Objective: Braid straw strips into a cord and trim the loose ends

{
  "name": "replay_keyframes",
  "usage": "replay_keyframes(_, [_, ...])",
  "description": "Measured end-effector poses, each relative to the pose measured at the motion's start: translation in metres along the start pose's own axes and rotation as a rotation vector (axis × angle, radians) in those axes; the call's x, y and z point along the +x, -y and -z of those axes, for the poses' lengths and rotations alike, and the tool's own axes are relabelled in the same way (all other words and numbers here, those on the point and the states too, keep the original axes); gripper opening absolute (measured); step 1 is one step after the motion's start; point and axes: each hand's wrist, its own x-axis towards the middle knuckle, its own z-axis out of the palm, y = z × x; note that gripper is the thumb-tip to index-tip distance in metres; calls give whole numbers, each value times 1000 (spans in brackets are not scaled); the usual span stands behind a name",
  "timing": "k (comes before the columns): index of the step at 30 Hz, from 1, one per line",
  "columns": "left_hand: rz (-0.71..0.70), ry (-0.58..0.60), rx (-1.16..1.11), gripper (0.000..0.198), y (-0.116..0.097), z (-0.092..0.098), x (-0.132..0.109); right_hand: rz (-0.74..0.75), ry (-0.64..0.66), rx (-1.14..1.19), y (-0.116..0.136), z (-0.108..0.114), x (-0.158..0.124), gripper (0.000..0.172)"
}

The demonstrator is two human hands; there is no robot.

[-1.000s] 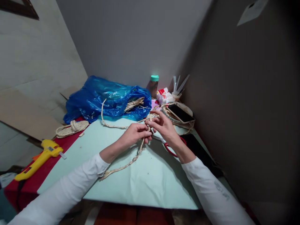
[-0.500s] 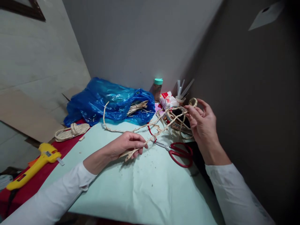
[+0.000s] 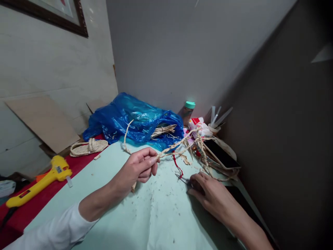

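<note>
My left hand (image 3: pixel 143 165) is closed on a twisted straw cord (image 3: pixel 169 150), pinching it between thumb and fingers. The cord runs off to the right and loops over toward the clutter at the back. A short straw end pokes out below the palm. My right hand (image 3: pixel 208 192) is curled down over the scissors (image 3: pixel 182 179) on the pale green sheet. Only the blades show clearly; the red handles are hidden under the fingers. By the blade tips lies a thin red string (image 3: pixel 177 164).
Behind lies a blue plastic bag (image 3: pixel 130 114) with a straw bundle (image 3: pixel 163 130) at its mouth. A yellow glue gun (image 3: pixel 39 185) and a coiled straw piece (image 3: pixel 88 147) rest at left. At right are a phone (image 3: pixel 221 152), a tissue pack (image 3: pixel 199 126) and a green-lidded jar (image 3: pixel 187 113).
My right hand has let go of the cord and come down onto the scissors. My left hand still grips the cord. The view has shifted, moving the scene to the right.
</note>
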Motion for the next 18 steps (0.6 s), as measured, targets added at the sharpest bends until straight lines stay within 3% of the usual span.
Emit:
replay_keyframes(3, [2, -63, 71, 25, 0, 0, 0, -23, -23, -265, 0, -11, -2, 13])
replay_keyframes(6, [-12, -101, 142, 25, 1, 0, -1, -2, -57, -384, -8, -16, -5, 15])
replay_keyframes(10, [-81, -47, 147, 15, 3, -4, -2, -43, -46, -408, -23, -17, -11, 19])
replay_keyframes(14, [-58, 47, 16, 9, 4, -8, -3, -3, -5, -397, -26, -15, -14, 30])
replay_keyframes(18, [-23, -12, -90, 9, 3, -9, -2, 57, 28, -355, -24, -18, -14, 38])
